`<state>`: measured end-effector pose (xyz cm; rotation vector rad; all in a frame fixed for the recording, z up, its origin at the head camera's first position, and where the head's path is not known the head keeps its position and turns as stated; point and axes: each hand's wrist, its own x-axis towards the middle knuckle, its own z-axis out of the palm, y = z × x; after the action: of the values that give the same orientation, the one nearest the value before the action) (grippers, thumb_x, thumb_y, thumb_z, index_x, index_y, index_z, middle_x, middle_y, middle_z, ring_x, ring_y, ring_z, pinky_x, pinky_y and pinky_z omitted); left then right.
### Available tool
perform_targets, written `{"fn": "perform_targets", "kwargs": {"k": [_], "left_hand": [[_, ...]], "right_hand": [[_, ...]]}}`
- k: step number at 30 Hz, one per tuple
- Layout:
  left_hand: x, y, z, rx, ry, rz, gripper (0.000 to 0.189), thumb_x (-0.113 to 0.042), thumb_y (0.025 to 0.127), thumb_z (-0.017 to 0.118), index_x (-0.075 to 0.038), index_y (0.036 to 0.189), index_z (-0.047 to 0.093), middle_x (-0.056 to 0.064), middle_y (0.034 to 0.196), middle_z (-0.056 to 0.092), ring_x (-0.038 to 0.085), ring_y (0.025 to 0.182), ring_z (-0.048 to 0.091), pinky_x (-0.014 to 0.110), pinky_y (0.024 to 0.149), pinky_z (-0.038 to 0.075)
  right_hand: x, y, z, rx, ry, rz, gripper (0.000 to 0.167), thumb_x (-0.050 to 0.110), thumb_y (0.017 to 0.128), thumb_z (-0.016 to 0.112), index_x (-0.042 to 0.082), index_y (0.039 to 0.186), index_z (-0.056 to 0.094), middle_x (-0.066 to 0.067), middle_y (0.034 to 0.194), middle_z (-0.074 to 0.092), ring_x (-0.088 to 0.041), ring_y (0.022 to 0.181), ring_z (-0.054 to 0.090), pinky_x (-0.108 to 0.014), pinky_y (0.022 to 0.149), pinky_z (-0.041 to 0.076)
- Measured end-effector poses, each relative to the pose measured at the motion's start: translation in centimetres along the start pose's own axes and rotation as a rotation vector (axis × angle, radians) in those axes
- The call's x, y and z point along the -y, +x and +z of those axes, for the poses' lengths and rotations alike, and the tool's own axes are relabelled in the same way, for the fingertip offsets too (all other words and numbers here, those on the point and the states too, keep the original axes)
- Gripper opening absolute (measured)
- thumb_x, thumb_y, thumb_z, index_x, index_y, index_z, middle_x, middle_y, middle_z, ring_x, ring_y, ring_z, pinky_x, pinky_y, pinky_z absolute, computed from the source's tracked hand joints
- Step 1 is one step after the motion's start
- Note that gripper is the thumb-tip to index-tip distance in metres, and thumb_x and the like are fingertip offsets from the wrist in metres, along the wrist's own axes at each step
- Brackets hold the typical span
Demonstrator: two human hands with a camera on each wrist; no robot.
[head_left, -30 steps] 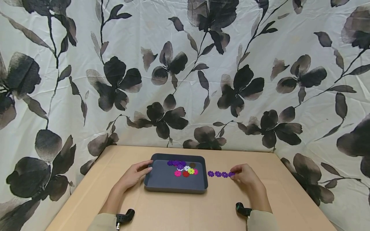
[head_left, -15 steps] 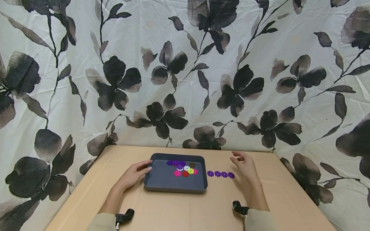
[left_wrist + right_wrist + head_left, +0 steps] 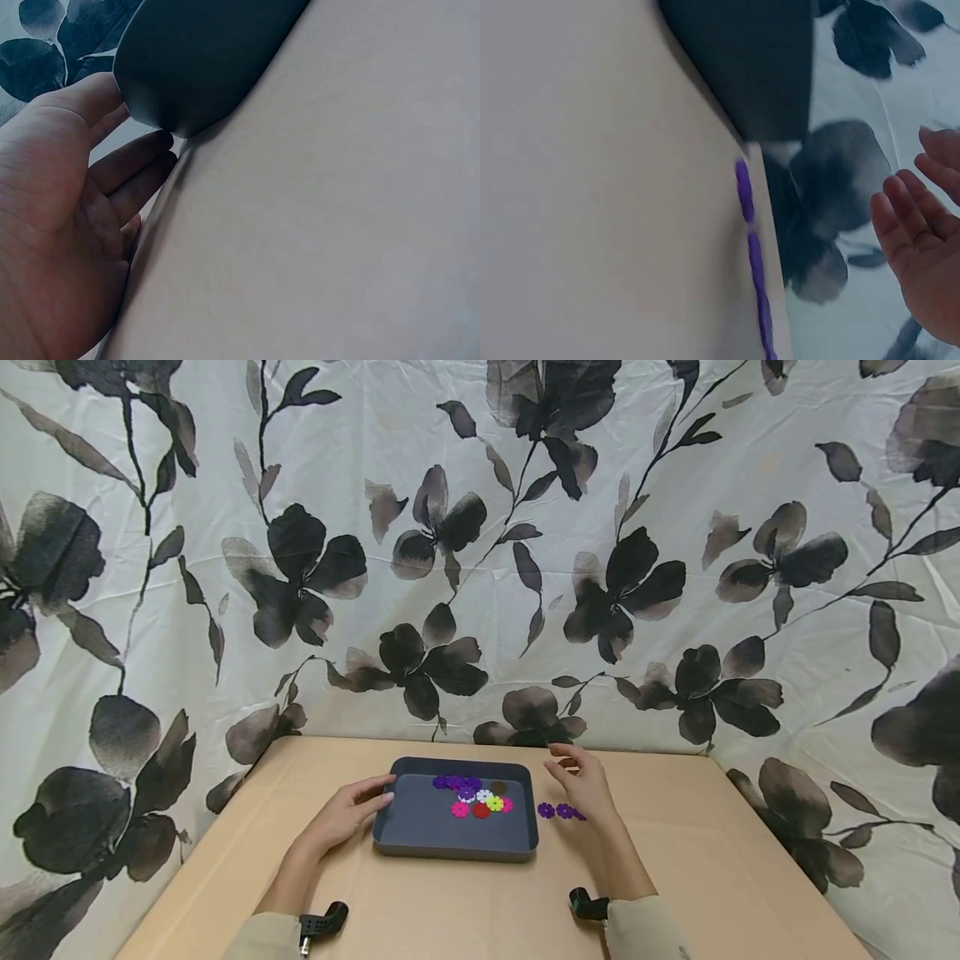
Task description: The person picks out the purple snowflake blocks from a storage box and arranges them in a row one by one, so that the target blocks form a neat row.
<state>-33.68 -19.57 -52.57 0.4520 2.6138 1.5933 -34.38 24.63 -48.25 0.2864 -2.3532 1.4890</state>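
My left hand (image 3: pixel 347 812) holds the left side of a dark grey tray (image 3: pixel 405 835), thumb and a finger over its rim; in the left wrist view other fingertips (image 3: pixel 166 142) lie low against its outside. Inside the tray is a loose cluster of small notched flower-shaped discs: purple, white, a yellow disc (image 3: pixel 495 804), a red disc (image 3: pixel 481 811), pink and brown. To its right a row of purple discs (image 3: pixel 546 810) lies on the table, partly covered by my right hand (image 3: pixel 583 781). That hand hovers beyond the row, fingers loosely bent, nothing visible between them.
The light wooden-coloured table (image 3: pixel 450 910) ends at the back against a hanging white cloth (image 3: pixel 525 610) printed with dark flowers. Black wrist cameras sit on both forearms, the left camera (image 3: pixel 324 920) and the right camera (image 3: pixel 588 906).
My right hand has let go of the last purple disc in the row, lifted away and moved left towards the tray. The left hand and tray stay put.
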Motion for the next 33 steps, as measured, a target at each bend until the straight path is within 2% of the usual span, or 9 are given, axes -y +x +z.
{"fn": "perform_targets", "kwargs": {"k": [6,12,16,19,26,33], "left_hand": [[0.1,0.1,0.1,-0.001,-0.010,0.007,0.059,-0.043,0.101,0.068,-0.013,0.151,0.056,0.011,0.156,0.054,0.035,0.149,0.045,0.056,0.123,0.036],[-0.1,0.0,0.0,-0.002,-0.011,0.012,0.059,-0.042,0.101,0.067,-0.012,0.150,0.056,0.012,0.156,0.054,0.037,0.149,0.044,0.057,0.123,0.035],[-0.2,-0.1,0.0,-0.005,-0.018,0.012,0.057,-0.039,0.101,0.068,-0.012,0.150,0.057,0.014,0.156,0.054,0.038,0.149,0.045,0.058,0.122,0.035],[-0.3,-0.1,0.0,-0.005,-0.028,0.014,0.056,-0.038,0.101,0.068,-0.011,0.149,0.057,0.014,0.156,0.054,0.038,0.148,0.045,0.058,0.122,0.035],[-0.5,-0.2,0.1,-0.007,-0.027,0.017,0.056,-0.038,0.101,0.068,-0.012,0.149,0.058,0.014,0.156,0.054,0.038,0.148,0.045,0.058,0.122,0.036],[-0.4,-0.2,0.0,-0.009,-0.015,0.018,0.055,-0.039,0.101,0.068,-0.013,0.149,0.058,0.014,0.155,0.054,0.038,0.147,0.047,0.059,0.121,0.036]], "right_hand": [[1.2,0.4,2.8,0.093,-0.006,-0.015,0.032,0.014,0.098,0.074,0.008,0.129,0.072,-0.011,0.126,0.072,-0.022,0.104,0.068,-0.023,0.089,0.056],[1.8,1.3,5.4,0.203,-0.041,-0.045,0.032,0.017,0.097,0.076,0.011,0.128,0.073,-0.013,0.122,0.073,-0.020,0.101,0.069,-0.031,0.089,0.059],[1.9,2.0,6.9,0.293,-0.067,-0.067,0.030,0.017,0.098,0.074,0.008,0.126,0.073,-0.019,0.122,0.073,-0.018,0.095,0.067,-0.028,0.085,0.057],[1.9,2.4,7.8,0.361,-0.106,-0.085,0.032,0.016,0.098,0.073,0.003,0.127,0.072,-0.020,0.120,0.073,-0.019,0.095,0.066,-0.030,0.086,0.057],[2.1,2.8,9.5,0.485,-0.197,-0.087,0.039,0.018,0.099,0.073,-0.002,0.132,0.069,-0.017,0.125,0.073,-0.024,0.101,0.068,-0.042,0.093,0.060],[1.8,2.8,10.5,0.513,-0.219,-0.054,0.034,0.016,0.102,0.068,-0.001,0.130,0.070,-0.017,0.130,0.072,-0.032,0.118,0.068,-0.051,0.106,0.054]]}}
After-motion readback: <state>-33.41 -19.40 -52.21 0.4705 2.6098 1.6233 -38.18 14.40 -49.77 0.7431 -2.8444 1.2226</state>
